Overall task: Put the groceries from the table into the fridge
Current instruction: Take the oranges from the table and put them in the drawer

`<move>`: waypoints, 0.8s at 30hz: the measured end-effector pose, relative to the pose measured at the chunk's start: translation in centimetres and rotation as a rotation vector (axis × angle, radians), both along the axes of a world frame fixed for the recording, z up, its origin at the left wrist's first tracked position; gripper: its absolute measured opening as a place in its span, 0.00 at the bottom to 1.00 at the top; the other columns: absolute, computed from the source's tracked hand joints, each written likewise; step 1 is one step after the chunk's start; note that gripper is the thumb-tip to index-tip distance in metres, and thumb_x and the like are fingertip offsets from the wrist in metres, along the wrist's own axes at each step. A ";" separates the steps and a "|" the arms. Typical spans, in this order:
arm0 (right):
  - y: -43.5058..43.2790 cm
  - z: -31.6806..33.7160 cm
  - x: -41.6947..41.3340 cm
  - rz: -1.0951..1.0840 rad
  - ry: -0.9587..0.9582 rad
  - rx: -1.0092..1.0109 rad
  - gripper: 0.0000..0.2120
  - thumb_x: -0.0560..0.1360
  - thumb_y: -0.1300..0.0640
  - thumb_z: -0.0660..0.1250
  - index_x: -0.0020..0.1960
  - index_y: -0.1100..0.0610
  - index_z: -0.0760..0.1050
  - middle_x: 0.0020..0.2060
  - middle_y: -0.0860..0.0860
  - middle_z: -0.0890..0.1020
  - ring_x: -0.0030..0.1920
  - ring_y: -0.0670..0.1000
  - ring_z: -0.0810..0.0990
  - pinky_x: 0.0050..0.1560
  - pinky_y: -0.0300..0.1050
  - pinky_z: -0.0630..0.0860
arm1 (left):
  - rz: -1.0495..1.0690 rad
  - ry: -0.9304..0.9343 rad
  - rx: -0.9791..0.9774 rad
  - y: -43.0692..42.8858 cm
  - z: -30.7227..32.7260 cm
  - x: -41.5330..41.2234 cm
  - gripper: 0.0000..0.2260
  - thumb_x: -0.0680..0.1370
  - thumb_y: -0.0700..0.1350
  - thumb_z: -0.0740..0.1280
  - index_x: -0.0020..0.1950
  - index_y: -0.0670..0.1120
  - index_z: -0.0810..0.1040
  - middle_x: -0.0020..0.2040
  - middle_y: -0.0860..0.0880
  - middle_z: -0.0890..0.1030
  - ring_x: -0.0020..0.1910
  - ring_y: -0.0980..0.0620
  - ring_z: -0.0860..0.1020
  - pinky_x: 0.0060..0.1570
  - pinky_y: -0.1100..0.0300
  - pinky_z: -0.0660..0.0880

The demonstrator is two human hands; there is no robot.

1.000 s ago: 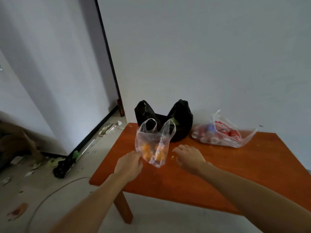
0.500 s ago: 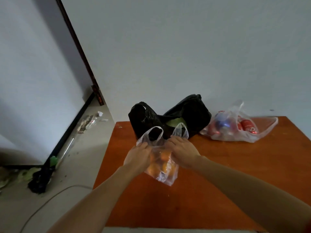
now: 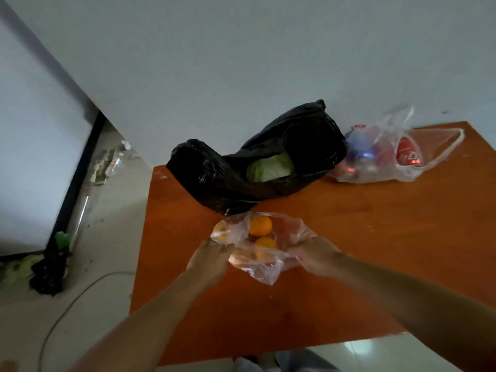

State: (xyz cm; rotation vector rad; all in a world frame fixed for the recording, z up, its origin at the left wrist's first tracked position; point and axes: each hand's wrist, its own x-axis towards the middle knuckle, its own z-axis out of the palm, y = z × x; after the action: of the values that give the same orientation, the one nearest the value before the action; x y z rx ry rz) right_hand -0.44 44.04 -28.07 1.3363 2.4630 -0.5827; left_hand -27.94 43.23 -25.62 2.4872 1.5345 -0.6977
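Three bags are recorded on the orange-brown tabletop (image 3: 375,237). The black bag (image 3: 214,178) is taken as the reference; its mouth is open and a pale green cabbage (image 3: 269,167) is seen inside.

Just in front of the black bag, on the near side, a clear bag (image 3: 268,267) holding oranges (image 3: 260,226) is held between both hands. At least three oranges are counted through the film. Whether its underside rests on the tabletop cannot be told.

The left hand (image 3: 210,257) is placed on the side of the clear bag's mouth below the black bag's left lobe; its grip is closed, film being pinched between thumb and curled fingers. The right hand (image 3: 316,255) is placed on the opposite side; its grip is likewise curled round gathered film. The mouth is drawn apart between them.

To the right of the black bag, touching it, a second clear bag (image 3: 375,173) is laid on its side, with a red can (image 3: 408,155) and other cans inside.

Left of the black bag, off the tabletop, litter and a thin cable (image 3: 67,304) are noted on the floor (image 3: 112,237).
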 end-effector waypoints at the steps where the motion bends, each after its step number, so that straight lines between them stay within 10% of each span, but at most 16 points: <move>1: -0.6 -0.5 0.3 -0.012 -0.007 0.011 0.14 0.80 0.58 0.57 0.63 0.47 0.73 0.53 0.51 0.81 0.48 0.50 0.80 0.46 0.45 0.76 | 0.004 -0.055 -0.019 0.0 0.0 0.2 0.16 0.80 0.42 0.57 0.68 0.47 0.68 0.61 0.45 0.78 0.59 0.44 0.76 0.60 0.52 0.70; 4: -3.1 -1.2 0.3 -0.058 0.000 0.013 0.17 0.79 0.63 0.56 0.62 0.49 0.74 0.61 0.53 0.79 0.54 0.53 0.80 0.50 0.49 0.77 | 0.003 -0.351 0.028 0.1 0.4 1.5 0.13 0.82 0.47 0.54 0.61 0.48 0.74 0.55 0.49 0.81 0.50 0.50 0.79 0.49 0.56 0.75; 9: -7.8 -2.4 -0.8 -0.120 -0.019 -0.048 0.21 0.80 0.63 0.54 0.69 0.46 0.69 0.70 0.52 0.69 0.71 0.52 0.66 0.68 0.48 0.67 | -0.330 -0.589 0.285 0.8 0.2 4.6 0.16 0.75 0.43 0.65 0.62 0.49 0.74 0.66 0.44 0.73 0.65 0.46 0.72 0.55 0.49 0.78; 13: -10.0 -1.7 -1.6 -0.155 -0.097 -0.070 0.21 0.81 0.63 0.52 0.72 0.49 0.66 0.73 0.56 0.66 0.73 0.55 0.63 0.70 0.51 0.65 | -0.561 -0.245 0.121 1.8 -1.2 5.1 0.29 0.77 0.37 0.61 0.76 0.53 0.57 0.78 0.45 0.46 0.77 0.43 0.43 0.73 0.44 0.40; 17: -11.7 -0.8 -1.0 -0.236 -0.100 -0.151 0.19 0.83 0.55 0.51 0.72 0.52 0.67 0.71 0.54 0.69 0.69 0.53 0.68 0.68 0.49 0.66 | -0.460 -0.263 0.021 2.0 -2.9 3.6 0.19 0.76 0.38 0.65 0.67 0.48 0.70 0.67 0.48 0.72 0.72 0.47 0.63 0.73 0.53 0.54; 24: -7.1 1.9 -2.8 -0.377 0.398 0.322 0.16 0.81 0.48 0.54 0.52 0.56 0.76 0.55 0.52 0.78 0.44 0.43 0.77 0.44 0.39 0.76 | -0.071 -0.457 -0.119 2.3 -3.1 0.1 0.21 0.81 0.51 0.49 0.67 0.47 0.72 0.68 0.47 0.73 0.67 0.50 0.70 0.64 0.54 0.68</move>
State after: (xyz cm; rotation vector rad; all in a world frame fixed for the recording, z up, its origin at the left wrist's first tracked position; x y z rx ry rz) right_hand -3.21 36.94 -26.20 2.0120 2.7162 -0.5992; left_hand -27.86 45.53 -28.71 2.3999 1.2064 -0.1957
